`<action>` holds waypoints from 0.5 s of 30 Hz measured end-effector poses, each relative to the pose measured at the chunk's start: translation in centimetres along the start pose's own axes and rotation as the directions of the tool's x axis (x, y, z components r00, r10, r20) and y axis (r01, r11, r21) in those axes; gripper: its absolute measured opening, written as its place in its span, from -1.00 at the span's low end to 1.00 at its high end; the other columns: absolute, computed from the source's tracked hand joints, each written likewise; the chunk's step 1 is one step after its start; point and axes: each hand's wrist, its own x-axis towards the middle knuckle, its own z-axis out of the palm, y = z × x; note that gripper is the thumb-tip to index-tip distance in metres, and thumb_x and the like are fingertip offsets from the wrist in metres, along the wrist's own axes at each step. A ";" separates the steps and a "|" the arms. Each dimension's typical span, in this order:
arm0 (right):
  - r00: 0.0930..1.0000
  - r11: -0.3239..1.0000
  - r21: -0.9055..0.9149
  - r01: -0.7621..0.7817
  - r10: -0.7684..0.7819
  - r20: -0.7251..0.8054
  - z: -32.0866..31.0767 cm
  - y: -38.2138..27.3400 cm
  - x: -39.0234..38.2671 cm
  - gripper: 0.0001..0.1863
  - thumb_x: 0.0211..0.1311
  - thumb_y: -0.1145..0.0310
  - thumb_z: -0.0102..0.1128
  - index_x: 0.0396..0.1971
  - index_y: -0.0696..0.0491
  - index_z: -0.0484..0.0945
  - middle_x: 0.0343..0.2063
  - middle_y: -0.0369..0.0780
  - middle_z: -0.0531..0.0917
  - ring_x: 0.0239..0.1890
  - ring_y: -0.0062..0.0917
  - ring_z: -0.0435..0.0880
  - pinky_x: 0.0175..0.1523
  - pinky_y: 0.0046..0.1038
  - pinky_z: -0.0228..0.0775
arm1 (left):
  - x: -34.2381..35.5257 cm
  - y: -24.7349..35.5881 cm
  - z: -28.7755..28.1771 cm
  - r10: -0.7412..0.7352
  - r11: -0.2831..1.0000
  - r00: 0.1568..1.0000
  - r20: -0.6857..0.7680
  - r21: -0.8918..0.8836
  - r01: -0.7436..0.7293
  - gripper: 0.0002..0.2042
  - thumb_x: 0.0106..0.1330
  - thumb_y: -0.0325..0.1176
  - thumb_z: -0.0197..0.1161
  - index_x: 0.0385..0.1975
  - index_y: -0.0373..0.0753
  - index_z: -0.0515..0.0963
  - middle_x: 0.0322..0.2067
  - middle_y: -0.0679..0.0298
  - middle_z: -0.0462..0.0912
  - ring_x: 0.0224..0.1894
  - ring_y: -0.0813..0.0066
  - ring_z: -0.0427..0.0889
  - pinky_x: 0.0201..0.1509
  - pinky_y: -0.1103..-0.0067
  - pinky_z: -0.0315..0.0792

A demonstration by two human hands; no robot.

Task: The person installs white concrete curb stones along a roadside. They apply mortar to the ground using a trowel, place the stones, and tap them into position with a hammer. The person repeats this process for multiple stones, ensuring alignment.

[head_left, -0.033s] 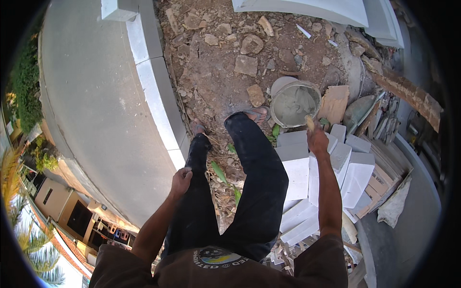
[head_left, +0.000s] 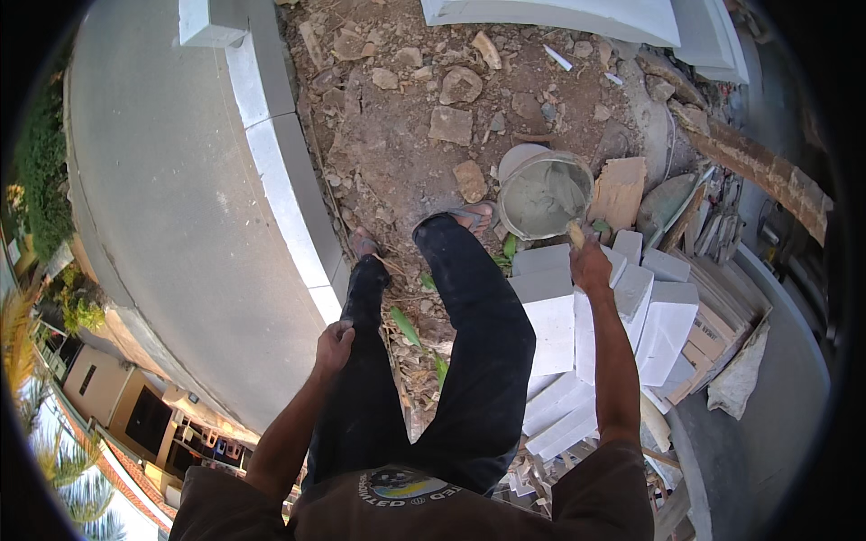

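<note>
My right hand [head_left: 591,269] grips a pale tan handle-like piece [head_left: 575,233] just at the lower right rim of a round bucket [head_left: 534,203] of grey wet mix; its far end is hard to make out. Below the bucket lies a heap of white blocks [head_left: 547,329] beside my right forearm. My left hand [head_left: 335,344] rests by my dark trouser leg [head_left: 365,302] with its fingers curled; whatever may be inside them is hidden.
A low white block edging [head_left: 281,176] runs along grey pavement [head_left: 158,198] at left. Rubble-strewn soil [head_left: 379,135] lies around my sandalled feet. At right are a cardboard piece [head_left: 621,194], a long weathered beam [head_left: 762,162] and stacked boards [head_left: 722,334]. White blocks [head_left: 550,13] stand at the top.
The whole scene has shifted slightly left in the picture. My hands show little change, with the right one still gripping the tan piece by the bucket.
</note>
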 end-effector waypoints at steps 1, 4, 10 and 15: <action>0.999 0.999 -0.006 -0.033 0.033 0.039 -0.7 0.1 -0.2 -0.50 0.45 0.01 0.13 0.09 0.16 0.45 -0.01 0.07 0.68 -0.05 0.00 0.74 0.09 -0.04 0.57 | -0.5 0.4 -0.6 0.001 1.000 1.000 -0.012 0.029 0.000 -0.64 0.42 -0.25 0.25 0.00 -0.46 0.64 -0.19 0.10 0.77 -0.10 0.41 0.73 0.05 0.47 0.55; 0.989 0.994 -0.001 -0.106 0.105 0.100 -1.7 0.1 -1.2 -0.51 0.46 0.02 0.12 0.09 0.14 0.43 -0.03 0.07 0.68 -0.07 -0.01 0.76 0.09 -0.03 0.58 | -1.2 1.8 -1.7 0.078 0.987 0.997 -0.026 0.144 -0.073 -0.64 0.42 -0.27 0.25 0.01 -0.47 0.63 -0.08 -0.08 0.73 -0.04 0.13 0.75 0.10 0.39 0.57; 0.978 0.953 0.233 -0.194 0.205 -0.023 4.2 -3.4 -0.7 -0.54 0.45 0.00 0.15 -0.09 0.18 0.51 -0.24 0.16 0.72 -0.14 0.12 0.73 -0.01 0.04 0.56 | -0.4 3.3 -1.0 0.186 0.977 0.981 -0.059 0.117 -0.179 -0.68 0.39 -0.29 0.28 -0.04 -0.43 0.65 -0.06 -0.12 0.70 0.05 -0.05 0.68 0.21 0.31 0.51; 0.938 0.769 0.636 -0.057 0.260 -0.230 7.2 -10.3 0.9 -0.45 0.43 -0.05 0.20 -0.28 0.27 0.56 -0.36 0.22 0.70 -0.18 0.19 0.72 -0.08 0.05 0.53 | 2.7 1.4 -0.9 0.271 0.929 0.963 -0.010 0.265 -0.259 -0.73 0.37 -0.33 0.26 -0.07 -0.40 0.64 -0.07 -0.12 0.69 0.06 -0.10 0.65 0.24 0.25 0.49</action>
